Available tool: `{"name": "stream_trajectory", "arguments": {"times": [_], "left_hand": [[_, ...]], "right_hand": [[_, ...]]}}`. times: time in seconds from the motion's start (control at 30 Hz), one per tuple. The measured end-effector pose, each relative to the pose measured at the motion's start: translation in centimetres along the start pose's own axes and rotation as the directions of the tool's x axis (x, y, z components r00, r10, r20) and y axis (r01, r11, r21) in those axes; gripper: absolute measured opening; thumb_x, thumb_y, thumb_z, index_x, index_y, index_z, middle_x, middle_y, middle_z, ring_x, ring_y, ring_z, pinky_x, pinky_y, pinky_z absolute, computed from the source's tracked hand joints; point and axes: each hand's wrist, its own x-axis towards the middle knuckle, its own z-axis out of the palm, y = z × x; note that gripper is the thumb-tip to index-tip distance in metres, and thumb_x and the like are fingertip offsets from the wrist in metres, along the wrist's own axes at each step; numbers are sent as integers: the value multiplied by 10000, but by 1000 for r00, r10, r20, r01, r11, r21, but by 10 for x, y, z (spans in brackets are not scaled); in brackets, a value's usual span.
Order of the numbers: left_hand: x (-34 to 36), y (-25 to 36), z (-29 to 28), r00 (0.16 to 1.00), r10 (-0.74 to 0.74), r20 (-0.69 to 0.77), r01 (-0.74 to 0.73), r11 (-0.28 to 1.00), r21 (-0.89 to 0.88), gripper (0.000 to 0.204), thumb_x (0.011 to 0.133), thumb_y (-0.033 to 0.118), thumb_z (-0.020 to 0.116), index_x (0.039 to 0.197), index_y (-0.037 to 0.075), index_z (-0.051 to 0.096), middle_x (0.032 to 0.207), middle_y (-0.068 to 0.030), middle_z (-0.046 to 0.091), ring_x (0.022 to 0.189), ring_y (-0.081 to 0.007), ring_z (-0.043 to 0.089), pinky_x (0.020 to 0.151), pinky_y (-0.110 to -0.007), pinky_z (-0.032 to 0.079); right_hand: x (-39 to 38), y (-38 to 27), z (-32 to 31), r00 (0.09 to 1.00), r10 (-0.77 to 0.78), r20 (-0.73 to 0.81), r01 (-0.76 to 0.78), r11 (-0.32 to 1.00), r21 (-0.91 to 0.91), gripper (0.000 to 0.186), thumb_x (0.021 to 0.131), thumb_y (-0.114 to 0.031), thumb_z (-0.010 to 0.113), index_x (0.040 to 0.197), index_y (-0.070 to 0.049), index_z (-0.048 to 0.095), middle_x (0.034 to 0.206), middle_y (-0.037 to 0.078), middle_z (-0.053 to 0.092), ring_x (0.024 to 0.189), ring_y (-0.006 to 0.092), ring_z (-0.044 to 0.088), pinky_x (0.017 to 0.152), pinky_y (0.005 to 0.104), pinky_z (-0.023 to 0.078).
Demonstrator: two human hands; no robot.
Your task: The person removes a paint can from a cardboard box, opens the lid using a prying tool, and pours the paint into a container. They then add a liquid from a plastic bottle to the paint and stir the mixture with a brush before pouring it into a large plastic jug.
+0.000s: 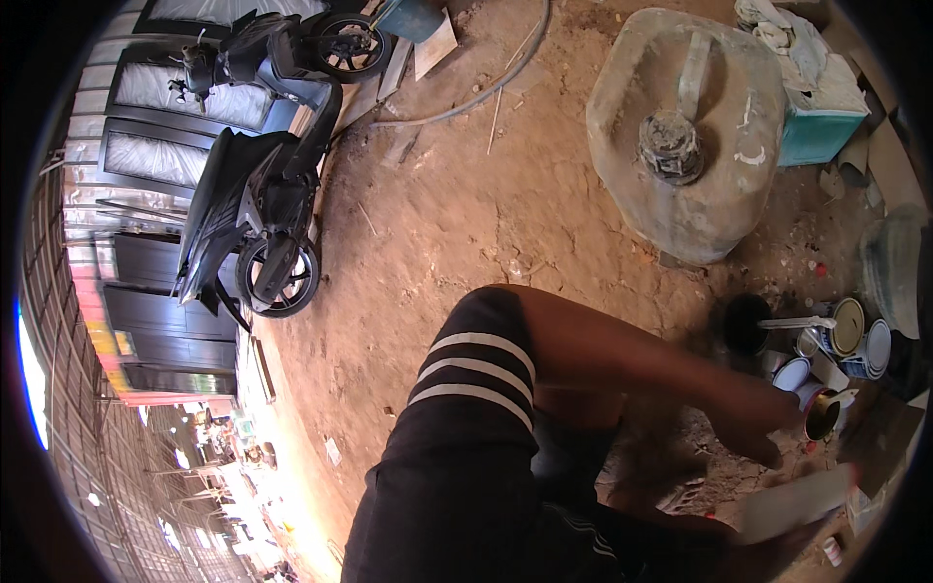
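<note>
My left forearm reaches right from a black sleeve with white stripes. At its end, my left hand (pixel 756 426) is closed at the side of a small open paint can (pixel 822 418) with a dark inside. Just below, a pale bottle-like container (pixel 799 502) lies tilted in my right hand (pixel 773 556), which is dark and smeared by motion. Its exact kind is blurred. Beside the left hand stand several more cans, among them a can with a tan lid (pixel 847 325) and a white-topped can (pixel 791 374). A black bucket (pixel 746 325) has a pale-handled stick (pixel 797 323) across its rim.
A large dusty jerrycan (pixel 622 185) rests on the bare earth floor (pixel 437 214), with a teal box (pixel 822 131) behind it. Cardboard (pixel 880 432) lies past the cans. A black motorbike (pixel 262 204) and framed panels (pixel 155 155) are at the left. A hose (pixel 476 99) curves across the floor.
</note>
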Motion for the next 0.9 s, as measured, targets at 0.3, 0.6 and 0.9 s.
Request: {"name": "stream_trajectory", "arguments": {"times": [0.3,0.6,0.9], "left_hand": [[-6,6,-3,998,-28,51,28,1000,14,581,935,405,662,1302,-31,548,1274,-274,574,1215,-431,569,1014,-500,472],[-19,22,-10,991,-125,52,126,992,-20,542,937,356,659,1343,18,541,1212,-262,639,1151,-433,618,988,-501,485],[-13,17,-11,999,-47,-14,47,998,-40,526,970,355,626,1357,14,524,1311,-256,588,1218,-439,579,1033,-503,451]], "right_hand": [[-7,-5,-2,999,35,4,-35,999,42,1106,787,-321,897,1558,-95,137,1314,245,575,1166,303,606,987,419,517],[-55,-23,-2,990,58,-129,-36,985,171,965,888,-437,762,1550,-51,175,1310,209,570,1071,299,655,906,444,570],[-33,-34,0,975,-147,-165,185,951,246,839,961,-465,685,1541,-91,208,1293,183,583,1055,285,681,877,426,591]]}}
